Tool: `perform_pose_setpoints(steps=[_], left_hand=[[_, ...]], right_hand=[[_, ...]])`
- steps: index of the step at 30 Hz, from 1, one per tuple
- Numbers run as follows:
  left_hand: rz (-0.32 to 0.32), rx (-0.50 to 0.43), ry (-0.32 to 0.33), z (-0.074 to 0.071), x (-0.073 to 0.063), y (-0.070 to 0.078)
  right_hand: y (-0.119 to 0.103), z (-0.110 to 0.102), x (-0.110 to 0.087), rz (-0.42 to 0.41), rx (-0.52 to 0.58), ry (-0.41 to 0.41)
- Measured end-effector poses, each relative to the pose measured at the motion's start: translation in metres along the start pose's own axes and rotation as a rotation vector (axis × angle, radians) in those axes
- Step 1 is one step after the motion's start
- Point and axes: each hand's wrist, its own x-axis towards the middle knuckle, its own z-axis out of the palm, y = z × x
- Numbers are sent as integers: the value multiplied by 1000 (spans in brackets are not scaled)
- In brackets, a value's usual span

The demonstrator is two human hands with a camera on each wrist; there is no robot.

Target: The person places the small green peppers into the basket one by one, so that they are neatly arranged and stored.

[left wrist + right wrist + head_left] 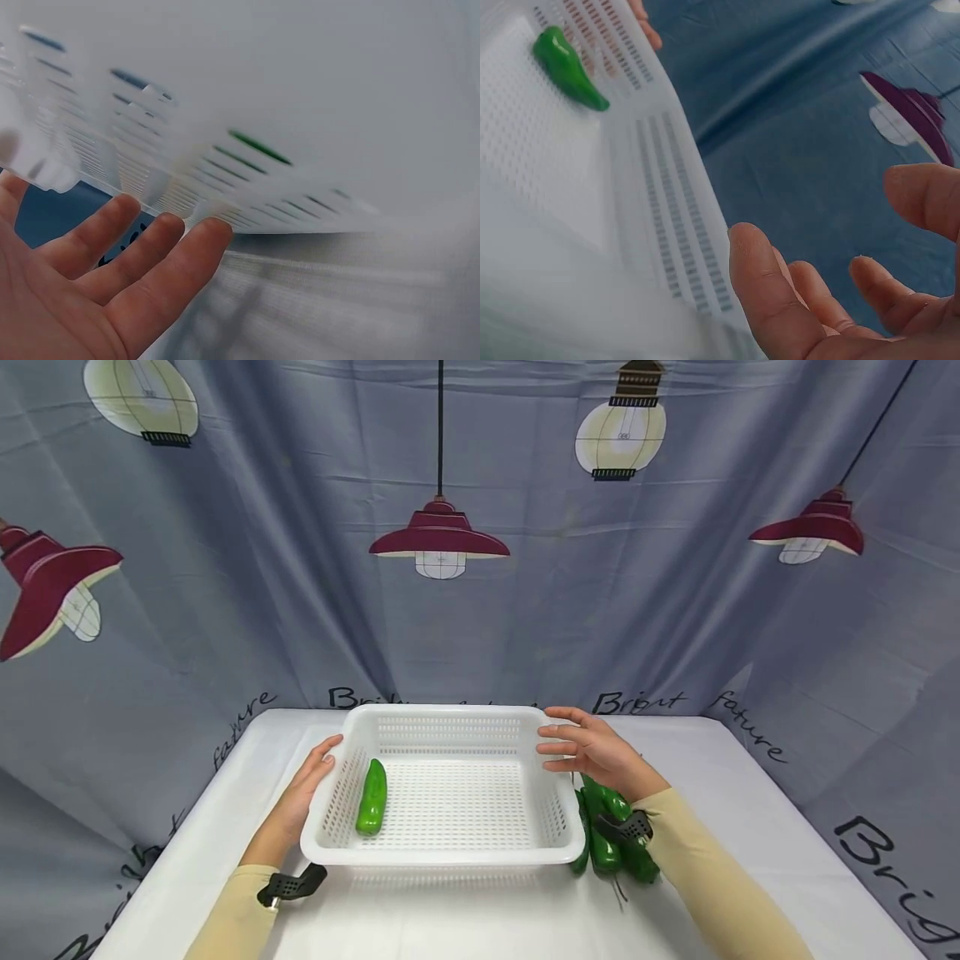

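A white plastic basket [442, 858] with slotted walls lies between my two hands. Inside it, near the left wall, is one green pepper [372, 797], also visible through the right wrist camera. My left hand [298, 793] is at the basket's left side, its fingertips right at the rim; in the left wrist view its fingers [180, 262] extend loosely beside the slotted wall. Over the right rim, my right hand [600, 756] has its fingers spread and holds nothing. Several darker green peppers [606, 853] lie on the table right of the basket, partly covered by my right wrist.
The table [420, 918] has a white cover. Behind it and at both sides hangs a grey-blue curtain [480, 635] printed with lamps and lettering. A black band [292, 885] is on my left wrist and another [626, 827] on my right.
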Motion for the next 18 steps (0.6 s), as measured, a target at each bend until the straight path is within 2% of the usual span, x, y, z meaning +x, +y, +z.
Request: perform_pose_setpoints(steps=[8,14,18], left_hand=[[-10,15,0,0,0,0],[-6,30,20,1,-3,2],[-14,40,23,2,-3,4]], right_hand=[[9,-42,-34,-19,-24,58],[26,-71,-52,-1,-9,77],[39,-90,-63,0,-48,104]])
